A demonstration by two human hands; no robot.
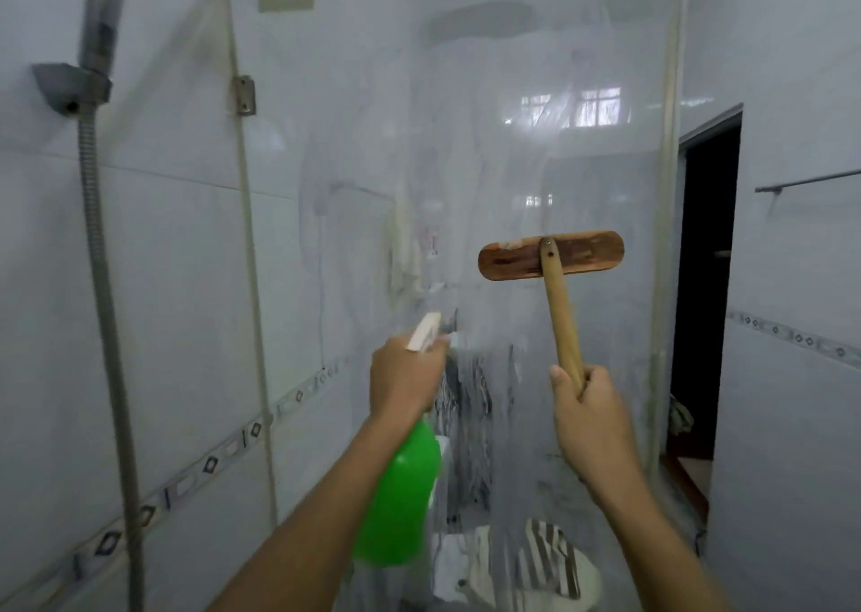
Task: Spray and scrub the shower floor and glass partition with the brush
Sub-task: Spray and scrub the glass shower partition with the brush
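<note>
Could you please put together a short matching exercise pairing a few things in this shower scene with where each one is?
Things:
1. Spray bottle
2. Brush
3. Shower hose
4. Doorway

Places:
A. hanging down the tiled wall at far left
B. in the right hand, head up against the glass
C. dark opening beyond the glass, at right
D. in the left hand

Pairs: 1-D, 2-B, 3-A, 4-C
</note>
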